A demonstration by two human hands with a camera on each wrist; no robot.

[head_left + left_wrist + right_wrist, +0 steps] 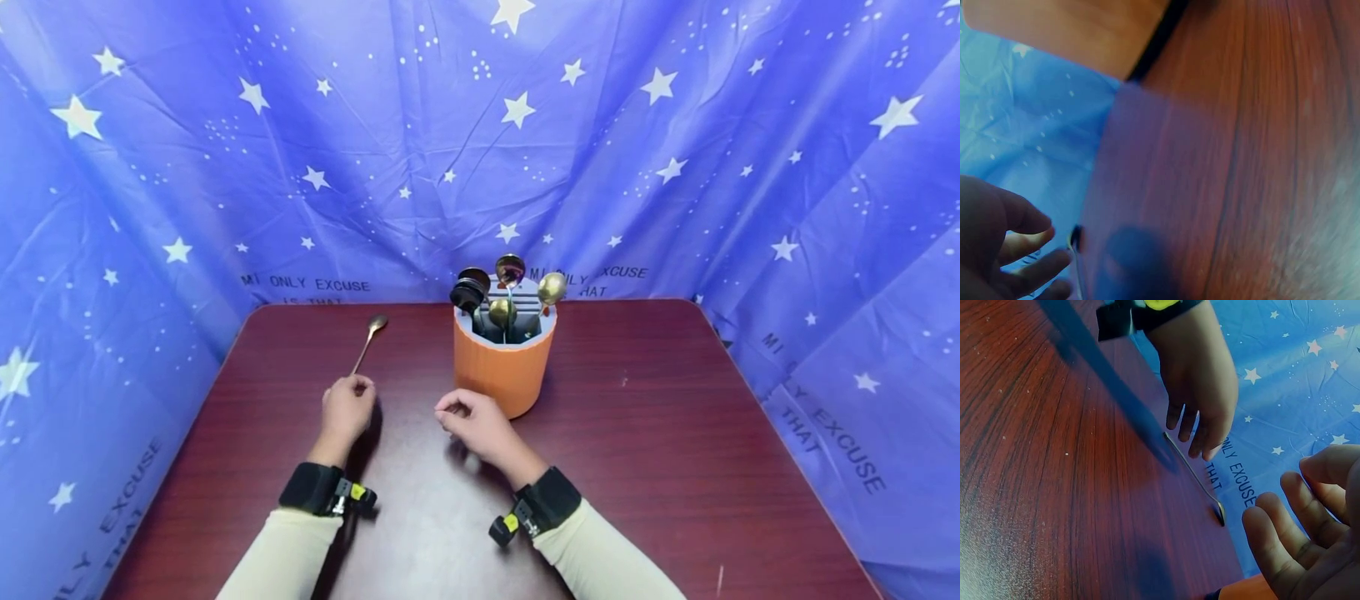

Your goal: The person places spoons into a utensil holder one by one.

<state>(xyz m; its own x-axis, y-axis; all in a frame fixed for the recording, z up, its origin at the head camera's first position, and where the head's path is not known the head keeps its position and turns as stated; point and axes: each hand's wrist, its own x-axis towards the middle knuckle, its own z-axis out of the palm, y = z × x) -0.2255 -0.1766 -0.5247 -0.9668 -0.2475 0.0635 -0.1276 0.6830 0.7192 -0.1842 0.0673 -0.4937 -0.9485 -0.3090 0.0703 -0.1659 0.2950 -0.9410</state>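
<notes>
A long-handled gold spoon [378, 322] lies on the table, its bowl pointing away from me. My left hand [347, 417] hovers over the handle end; in the right wrist view its fingers [1194, 428] hang loosely, with nothing held between them. The left wrist view shows part of the spoon [1076, 244] just beyond the fingertips. My right hand [480, 425] is in front of the orange holder [498, 379], its fingers loosely bent and holding nothing. Several spoons, among them a gold one [552, 288], stand bowl-up in the holder.
Dark reddish wood covers the tabletop [645, 442]. A blue curtain [420, 125] with white stars hangs behind the table and along both sides. The orange holder stands near the back edge, right of the loose spoon.
</notes>
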